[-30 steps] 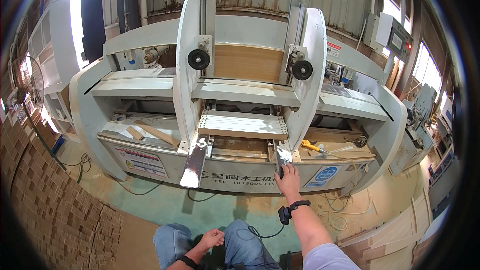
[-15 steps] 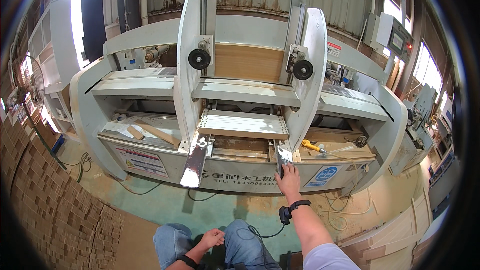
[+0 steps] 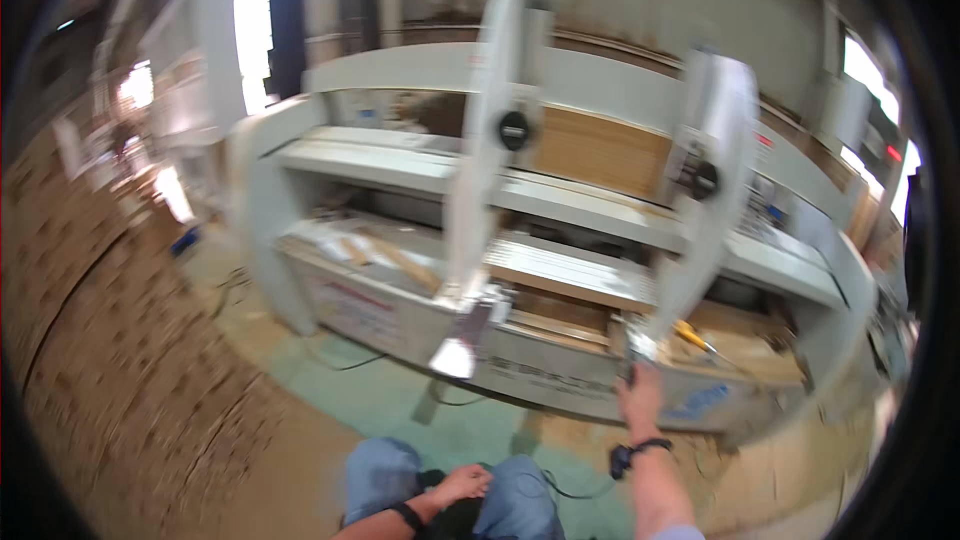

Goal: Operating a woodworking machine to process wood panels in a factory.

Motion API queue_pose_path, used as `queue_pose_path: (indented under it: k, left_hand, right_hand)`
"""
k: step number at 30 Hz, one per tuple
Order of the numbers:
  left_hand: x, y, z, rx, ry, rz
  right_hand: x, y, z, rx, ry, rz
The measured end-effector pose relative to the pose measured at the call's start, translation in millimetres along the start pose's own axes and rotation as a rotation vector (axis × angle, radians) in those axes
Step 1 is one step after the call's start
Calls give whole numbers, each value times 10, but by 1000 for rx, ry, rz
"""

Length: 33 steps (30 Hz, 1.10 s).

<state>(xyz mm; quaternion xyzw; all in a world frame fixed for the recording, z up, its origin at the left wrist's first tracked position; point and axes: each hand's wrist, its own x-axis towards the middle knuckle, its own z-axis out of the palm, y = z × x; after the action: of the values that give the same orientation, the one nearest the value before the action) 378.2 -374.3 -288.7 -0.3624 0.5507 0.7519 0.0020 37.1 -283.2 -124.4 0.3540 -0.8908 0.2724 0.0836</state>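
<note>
My left hand (image 3: 466,484) rests low over my lap between my knees, its fingers loosely curled together with nothing seen in them. My right hand (image 3: 640,398) lies on the outer end of the right metal support arm (image 3: 640,342), its fingers bent over it, though motion blurs them. A matching left support arm (image 3: 466,338), worn and dark with a bright tip, juts out of the machine, apart from both hands. Between the arms, farther in, several white-edged boards (image 3: 570,268) lie stacked flat on the machine's bed.
The large white woodworking machine (image 3: 380,168) spans the view, with two upright plates carrying black knobs (image 3: 514,130). A yellow-handled tool (image 3: 692,336) lies on its right shelf, wood strips (image 3: 400,262) on its left. Stacked wood pieces (image 3: 130,380) fill the left side. A cable (image 3: 460,400) trails on the floor.
The whole view has swung to the left and blurred, so the machine sits farther right. My right hand stays on the right support arm and my left hand stays over my lap.
</note>
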Motion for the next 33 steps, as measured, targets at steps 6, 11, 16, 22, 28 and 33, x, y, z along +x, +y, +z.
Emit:
queue_pose_path:
  k: [6, 11, 16, 22, 28, 33]
  left_hand:
    - [91, 86, 142, 118, 32, 46]
    - [38, 86, 138, 142, 85, 92]
    - [46, 120, 140, 158, 66, 108]
    - [-1, 165, 164, 149, 54, 120]
    - [34, 167, 181, 147, 35, 80]
    - [71, 103, 110, 75, 39, 44]
  right_hand:
    - [-86, 201, -29, -115, 35, -28]
    - [-14, 153, 33, -147, 6, 16]
    - [-9, 126, 31, -194, -9, 33]
    - [-35, 126, 10, -193, 1, 16]
    - [-10, 282, 52, -189, 40, -11]
    - [28, 268, 124, -185, 64, -45]
